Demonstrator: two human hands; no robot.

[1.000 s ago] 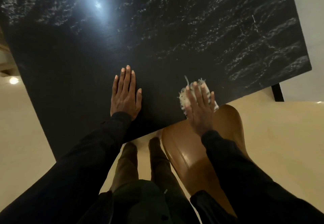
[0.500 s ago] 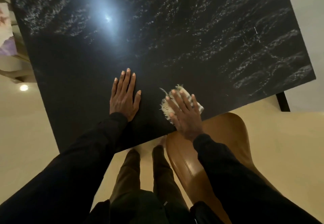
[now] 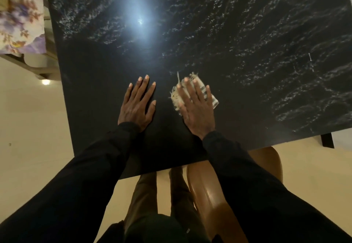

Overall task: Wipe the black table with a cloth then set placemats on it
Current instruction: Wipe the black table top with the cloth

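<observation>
Legs: the person's legs in brown trousers (image 3: 142,195) stand at the near edge of the tabletop (image 3: 247,33), well behind the fingers.
Chair: a glossy brown chair (image 3: 215,197) stands just right of the legs, under the right forearm. Its far part meets the tabletop's near edge.
Floor: cream floor (image 3: 28,128) shows on both sides.
Sleeves: black sleeves (image 3: 95,166) cover both arms to the wrists.
Table leg: a black leg (image 3: 327,141) shows under the right edge, well to the right of the right wrist.
Left hand: the left hand (image 3: 136,107) lies palm down on the tabletop. Its fingers (image 3: 144,86) are straight and close together, thumb out to the right, and it holds nothing.
Right hand: the right hand (image 3: 196,113) lies palm down just right of the left hand, not touching it. Its fingers (image 3: 190,90) are straight and slightly spread, pressing on the cloth, not curled round it.
Cloth: a pale, striped, folded cloth (image 3: 213,100) with a frayed fringe lies flat on the tabletop directly under the right fingers. The fringe shows left of the index finger and a corner right of the little finger.
Tabletop surface: black, glossy and white-veined, it runs far beyond the fingertips and to both sides.
Glare: a bright lamp reflection (image 3: 140,21) sits beyond the left fingers, well apart.
Fleck: a small white mark (image 3: 310,56) lies far right of the right fingers.
Floral item: a floral-printed sheet (image 3: 21,25) rests off the far left corner, far left of the left fingers. What it is cannot be told.
</observation>
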